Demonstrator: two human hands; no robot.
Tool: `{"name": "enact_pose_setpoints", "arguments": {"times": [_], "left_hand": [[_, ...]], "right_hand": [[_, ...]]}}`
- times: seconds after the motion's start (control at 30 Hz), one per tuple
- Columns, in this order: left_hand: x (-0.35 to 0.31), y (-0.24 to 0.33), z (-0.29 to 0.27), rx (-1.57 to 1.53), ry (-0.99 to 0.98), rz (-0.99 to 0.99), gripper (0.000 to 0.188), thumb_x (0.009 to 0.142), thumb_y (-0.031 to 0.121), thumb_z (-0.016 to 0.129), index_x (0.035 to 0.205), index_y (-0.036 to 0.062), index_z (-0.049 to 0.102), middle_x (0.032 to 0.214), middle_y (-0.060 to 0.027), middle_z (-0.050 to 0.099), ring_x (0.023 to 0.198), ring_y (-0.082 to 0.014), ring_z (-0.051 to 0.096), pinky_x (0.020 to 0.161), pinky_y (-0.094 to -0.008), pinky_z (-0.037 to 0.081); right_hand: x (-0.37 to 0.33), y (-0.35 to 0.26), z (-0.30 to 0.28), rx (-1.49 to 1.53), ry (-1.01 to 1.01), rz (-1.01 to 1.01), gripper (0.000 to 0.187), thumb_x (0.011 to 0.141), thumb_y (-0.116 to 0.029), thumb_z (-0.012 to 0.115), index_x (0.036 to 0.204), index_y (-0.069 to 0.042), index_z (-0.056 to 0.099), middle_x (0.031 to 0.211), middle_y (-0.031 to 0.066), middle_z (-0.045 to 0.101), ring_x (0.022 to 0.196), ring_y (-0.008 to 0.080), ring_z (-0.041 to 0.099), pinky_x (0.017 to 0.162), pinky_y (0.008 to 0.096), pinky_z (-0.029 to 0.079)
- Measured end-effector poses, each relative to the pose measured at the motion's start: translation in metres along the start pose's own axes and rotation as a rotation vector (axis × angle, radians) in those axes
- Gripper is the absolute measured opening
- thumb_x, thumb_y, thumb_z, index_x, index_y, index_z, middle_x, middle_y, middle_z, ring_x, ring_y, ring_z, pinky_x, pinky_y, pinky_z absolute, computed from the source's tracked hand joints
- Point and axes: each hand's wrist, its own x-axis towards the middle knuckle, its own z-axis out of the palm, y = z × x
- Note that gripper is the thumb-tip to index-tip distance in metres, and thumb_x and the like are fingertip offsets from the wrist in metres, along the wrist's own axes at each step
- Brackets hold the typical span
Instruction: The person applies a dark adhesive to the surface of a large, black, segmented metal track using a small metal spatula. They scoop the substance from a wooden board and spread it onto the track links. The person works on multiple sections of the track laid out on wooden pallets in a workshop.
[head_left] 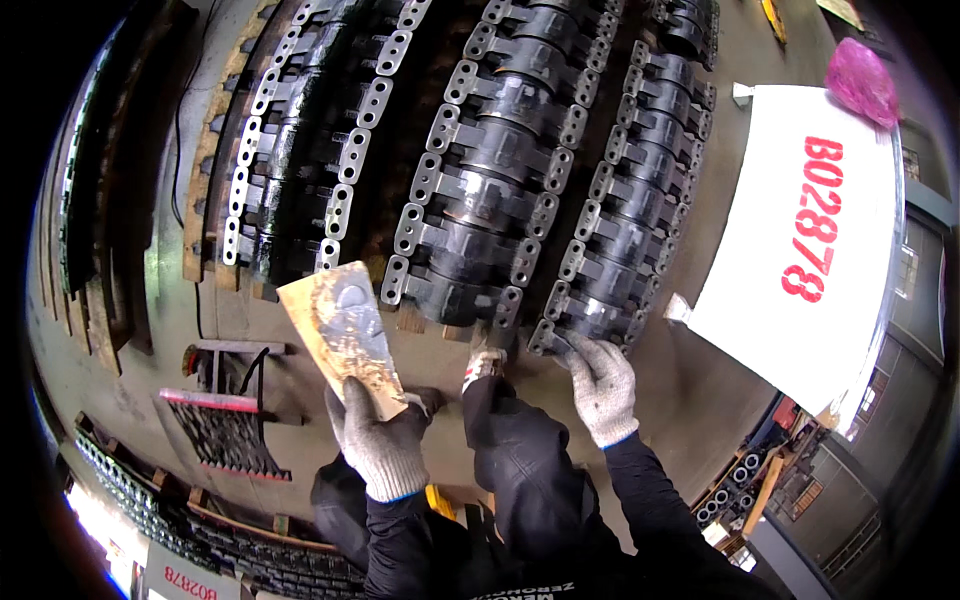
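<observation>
My left hand [382, 447], in a pale knit work glove, grips the lower end of a flat rectangular board [345, 330]. The board is tan, with a silvery smear and brown crumbly patches on its face. My right hand [606, 392], gloved alike, reaches to the near end of the right-hand steel track chain [630, 215]. Its fingers are bent together at the end link; whatever they pinch is too hidden to make out. To the left lies a wider black track chain [485, 200], with pale link plates along both sides.
More track chains [305, 130] lie on wooden beams to the left. A white sheet-covered load [800, 240] with red lettering stands right, a pink plastic bundle [862, 84] at its far corner. A metal rack [225, 405] sits on the floor at left. My shoe [484, 368] is near the chain ends.
</observation>
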Motion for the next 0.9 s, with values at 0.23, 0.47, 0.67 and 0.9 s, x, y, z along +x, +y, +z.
{"name": "enact_pose_setpoints", "arguments": {"times": [0.23,0.47,0.67,0.9], "left_hand": [[-0.102,0.032,-0.015,0.205,-0.084,-0.185,0.039,0.103,0.016,0.057,0.139,-0.0007,0.049,0.128,-0.0143,0.062,0.112,-0.0263,0.064,0.096,-0.0387,0.054],[-0.191,0.023,-0.006,0.277,0.04,-0.296,0.037,0.105,0.014,0.054,0.138,-0.0016,0.05,0.125,-0.0169,0.064,0.11,-0.0291,0.065,0.099,-0.042,0.054],[-0.237,0.009,0.006,0.358,-0.124,-0.341,0.035,0.104,0.011,0.053,0.137,0.0011,0.051,0.125,-0.013,0.063,0.109,-0.0266,0.064,0.094,-0.0398,0.054],[-0.273,0.008,0.015,0.388,-0.135,-0.365,0.038,0.106,0.024,0.056,0.135,-0.0004,0.052,0.125,-0.0122,0.063,0.112,-0.0237,0.062,0.099,-0.0381,0.05]], "right_hand": [[-0.069,0.006,-0.055,0.469,-0.059,0.372,0.021,0.096,-0.005,0.068,0.115,0.002,0.072,0.106,0.0106,0.074,0.098,0.0198,0.069,0.087,0.0311,0.053],[-0.13,0.059,-0.07,0.705,-0.056,0.899,0.024,0.101,-0.013,0.066,0.119,0.002,0.069,0.093,0.0003,0.068,0.084,0.0083,0.06,0.081,0.024,0.049],[-0.189,0.108,-0.068,0.821,0.046,1.313,0.028,0.101,-0.023,0.067,0.121,-0.004,0.069,0.086,0.0025,0.067,0.077,0.0125,0.063,0.076,0.0272,0.054],[-0.216,0.113,-0.072,0.856,0.067,1.327,0.029,0.101,-0.021,0.067,0.124,-0.004,0.067,0.087,0.0018,0.067,0.079,0.0126,0.063,0.077,0.0273,0.055]]}}
